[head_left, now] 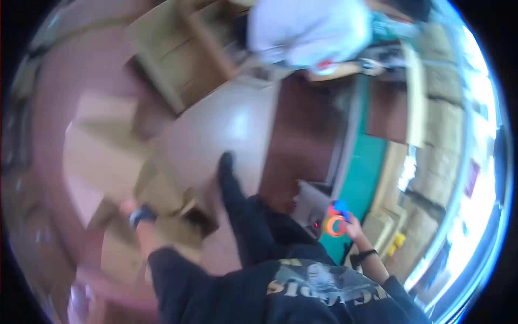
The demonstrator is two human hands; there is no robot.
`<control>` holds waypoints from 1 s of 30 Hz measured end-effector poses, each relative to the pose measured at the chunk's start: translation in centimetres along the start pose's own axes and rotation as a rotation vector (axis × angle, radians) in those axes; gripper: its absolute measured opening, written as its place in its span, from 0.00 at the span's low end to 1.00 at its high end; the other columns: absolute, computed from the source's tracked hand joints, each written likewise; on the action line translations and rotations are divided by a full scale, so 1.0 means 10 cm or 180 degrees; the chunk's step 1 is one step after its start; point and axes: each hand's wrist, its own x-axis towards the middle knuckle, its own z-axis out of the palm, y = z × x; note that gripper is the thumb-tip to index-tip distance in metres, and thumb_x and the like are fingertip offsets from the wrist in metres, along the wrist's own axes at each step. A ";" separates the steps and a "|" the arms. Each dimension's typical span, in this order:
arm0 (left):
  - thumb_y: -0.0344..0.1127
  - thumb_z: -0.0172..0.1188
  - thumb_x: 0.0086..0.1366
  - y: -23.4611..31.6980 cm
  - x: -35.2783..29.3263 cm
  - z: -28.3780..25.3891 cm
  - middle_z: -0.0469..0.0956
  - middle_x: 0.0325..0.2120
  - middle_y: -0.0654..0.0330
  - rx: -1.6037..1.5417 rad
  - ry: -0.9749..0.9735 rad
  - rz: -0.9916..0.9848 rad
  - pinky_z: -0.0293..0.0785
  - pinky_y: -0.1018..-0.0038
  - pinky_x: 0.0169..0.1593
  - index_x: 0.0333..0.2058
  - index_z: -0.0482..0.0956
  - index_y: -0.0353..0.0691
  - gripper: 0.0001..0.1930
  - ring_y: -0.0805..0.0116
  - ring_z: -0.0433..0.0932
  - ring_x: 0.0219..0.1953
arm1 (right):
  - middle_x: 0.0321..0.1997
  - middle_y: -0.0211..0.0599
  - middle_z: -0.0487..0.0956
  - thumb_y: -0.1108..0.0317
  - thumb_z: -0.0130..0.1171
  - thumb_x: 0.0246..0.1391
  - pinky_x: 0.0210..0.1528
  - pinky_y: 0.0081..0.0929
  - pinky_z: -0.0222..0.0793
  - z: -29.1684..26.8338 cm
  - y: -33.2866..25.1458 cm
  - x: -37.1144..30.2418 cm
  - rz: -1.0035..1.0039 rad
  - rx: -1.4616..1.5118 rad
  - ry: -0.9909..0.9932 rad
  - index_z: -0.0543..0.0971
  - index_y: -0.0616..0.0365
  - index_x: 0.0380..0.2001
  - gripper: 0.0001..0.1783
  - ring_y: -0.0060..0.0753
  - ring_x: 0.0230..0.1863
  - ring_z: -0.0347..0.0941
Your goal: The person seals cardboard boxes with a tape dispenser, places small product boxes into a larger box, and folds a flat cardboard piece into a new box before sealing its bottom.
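In my right hand (353, 228) is a tape dispenser (335, 225) with a blue and red body and an orange-rimmed roll. The fingers are closed round its handle, above the edge of a green-topped workbench (359, 167). My left hand (128, 206), smeared by motion, is out to the left at an opened cardboard box (159, 186) with raised flaps. It reaches the box's edge, but its fingers are too blurred to show whether they grip a flap.
Another large cardboard box (105, 146) lies on the floor at left. A big open carton (186, 70) stands farther off, near a person in a pale top (307, 32) at the bench. Stacked brown cartons (440, 124) line the right side. A yellow object (396, 244) lies beside the bench.
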 end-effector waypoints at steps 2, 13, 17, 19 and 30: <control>0.56 0.57 0.63 -0.45 0.10 0.03 0.74 0.53 0.39 0.0568 0.0854 -0.0080 0.71 0.56 0.59 0.53 0.74 0.30 0.33 0.47 0.73 0.58 | 0.45 0.45 0.81 0.68 0.63 0.47 0.48 0.35 0.74 0.23 -0.23 -0.04 -0.0029 -0.0522 0.0271 0.74 0.61 0.54 0.28 0.37 0.46 0.78; 0.28 0.60 0.55 -0.67 0.29 2.66 0.74 0.49 0.41 0.2065 0.2798 0.2235 0.67 0.58 0.61 0.53 0.69 0.26 0.26 0.44 0.72 0.54 | 0.39 0.50 0.81 0.59 0.66 0.45 0.43 0.39 0.73 0.17 0.35 -0.53 0.0195 -0.0227 0.0831 0.75 0.61 0.50 0.29 0.46 0.41 0.79; 0.41 0.65 0.59 -0.77 -0.08 3.83 0.75 0.53 0.44 0.3142 0.1412 0.2303 0.67 0.59 0.61 0.52 0.74 0.34 0.25 0.45 0.73 0.56 | 0.39 0.50 0.81 0.60 0.66 0.45 0.44 0.39 0.74 0.30 0.54 -0.52 0.0073 -0.0025 0.0626 0.75 0.62 0.50 0.29 0.45 0.41 0.79; 0.41 0.65 0.59 -0.68 -0.56 5.00 0.75 0.51 0.44 0.4045 0.0883 0.2233 0.68 0.57 0.60 0.51 0.76 0.37 0.23 0.44 0.73 0.55 | 0.39 0.50 0.81 0.62 0.66 0.45 0.45 0.39 0.74 0.19 1.03 -0.69 0.0327 0.0475 0.0764 0.76 0.62 0.51 0.28 0.44 0.41 0.80; 0.45 0.63 0.60 -0.84 -1.07 6.46 0.80 0.45 0.44 0.5021 0.0552 0.2733 0.73 0.57 0.54 0.45 0.79 0.36 0.21 0.44 0.78 0.49 | 0.37 0.43 0.82 0.71 0.66 0.36 0.40 0.37 0.76 0.98 3.49 -1.14 0.0402 0.2108 0.1598 0.79 0.63 0.44 0.25 0.40 0.39 0.80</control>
